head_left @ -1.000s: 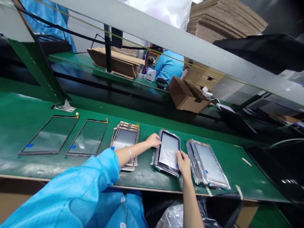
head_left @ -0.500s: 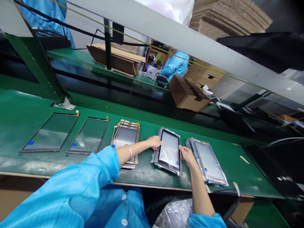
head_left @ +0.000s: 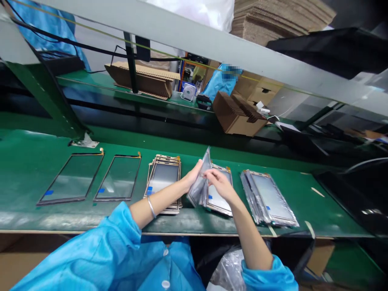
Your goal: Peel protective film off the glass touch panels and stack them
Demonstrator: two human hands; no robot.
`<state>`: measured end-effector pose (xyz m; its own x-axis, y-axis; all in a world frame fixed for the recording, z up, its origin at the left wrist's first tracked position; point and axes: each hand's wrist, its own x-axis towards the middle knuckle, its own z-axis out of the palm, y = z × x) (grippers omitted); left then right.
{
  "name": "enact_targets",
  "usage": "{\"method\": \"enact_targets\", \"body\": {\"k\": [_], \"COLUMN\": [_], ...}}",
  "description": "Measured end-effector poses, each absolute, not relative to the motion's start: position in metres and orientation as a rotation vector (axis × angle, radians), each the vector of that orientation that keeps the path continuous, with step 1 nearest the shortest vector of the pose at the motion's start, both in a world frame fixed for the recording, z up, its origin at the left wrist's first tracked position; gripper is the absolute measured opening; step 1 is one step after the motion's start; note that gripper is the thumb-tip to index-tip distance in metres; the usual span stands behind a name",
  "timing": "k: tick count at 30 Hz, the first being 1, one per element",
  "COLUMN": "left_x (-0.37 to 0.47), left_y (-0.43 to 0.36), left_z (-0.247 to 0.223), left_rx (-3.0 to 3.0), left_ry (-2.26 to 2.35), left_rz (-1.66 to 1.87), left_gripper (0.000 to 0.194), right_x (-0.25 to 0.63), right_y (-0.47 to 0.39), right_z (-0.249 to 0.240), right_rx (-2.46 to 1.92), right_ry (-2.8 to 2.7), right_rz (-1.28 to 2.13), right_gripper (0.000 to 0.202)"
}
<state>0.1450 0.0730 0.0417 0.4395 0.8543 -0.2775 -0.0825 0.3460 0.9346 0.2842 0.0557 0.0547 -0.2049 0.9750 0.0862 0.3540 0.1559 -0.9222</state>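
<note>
My left hand (head_left: 194, 176) holds a film-wrapped panel (head_left: 200, 182) tilted up on its edge, its fingers closed round the left side. My right hand (head_left: 216, 181) touches the same panel's right face with its fingers drawn together. Under and right of it lies another framed panel (head_left: 220, 196) with a blue tab, on the green bench. A stack of bare framed panels (head_left: 165, 178) sits left of my hands. To the right is a stack of wrapped panels (head_left: 271, 196). Two clear glass panels (head_left: 74, 176) with dark borders lie flat at the left.
A green bench (head_left: 127, 220) runs across the view, with a green post (head_left: 54, 97) at the left. Behind it are cardboard dividers (head_left: 239, 115), a small white fan (head_left: 188, 92) and a person in blue (head_left: 221, 83). A plastic bag (head_left: 228, 270) is below the bench edge.
The wrapped panel has been lifted and turned from lying flat to tilted on edge, uncovering the panel beneath. My right hand has moved left onto it. The camera view has shifted slightly.
</note>
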Motion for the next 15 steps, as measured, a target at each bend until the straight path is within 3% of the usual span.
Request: {"method": "enact_targets", "body": {"k": [2, 10, 15], "left_x": [0.132, 0.110, 0.097], "left_y": [0.071, 0.058, 0.048], "left_z": [0.039, 0.035, 0.047], "left_rx": [0.949, 0.874, 0.990], "left_ry": [0.934, 0.979, 0.946], "left_rz": [0.757, 0.907, 0.873], "left_gripper": [0.080, 0.030, 0.030], "right_x": [0.270, 0.255, 0.262], "right_y": [0.036, 0.003, 0.011], "right_z": [0.044, 0.017, 0.026], "right_rx": [-1.247, -1.279, -1.305], "right_ry": [-1.739, -1.796, -1.742], "right_rz": [1.023, 0.943, 0.970], "right_gripper": [0.032, 0.034, 0.032]}}
